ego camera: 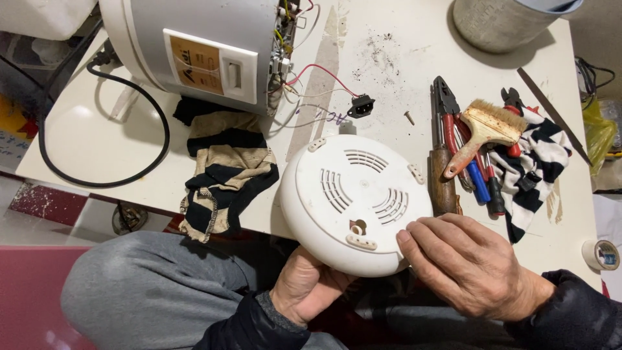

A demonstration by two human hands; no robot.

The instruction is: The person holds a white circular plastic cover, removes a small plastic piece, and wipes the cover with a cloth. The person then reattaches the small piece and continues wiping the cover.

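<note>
Head view shows me both hands on a round white base cover [355, 201] with vent slots, which lies at the near edge of the white table [389, 58] and hangs partly over my lap. My left hand [304, 291] holds the cover from below at its near rim — the fingers are closed around the edge, the thumb is hidden under it. My right hand [470, 266] rests on the right rim, with fingers bent and fingertips touching the plastic; it presses but does not clamp. Just beside the cover to the left lies a striped rag [223, 175], and behind it the grey appliance body [194, 45] lies on its side with loose wires — a black socket [361, 105] hangs from them. To the right are pliers [446, 104], screwdrivers [483, 181] and a paintbrush [486, 133].
</note>
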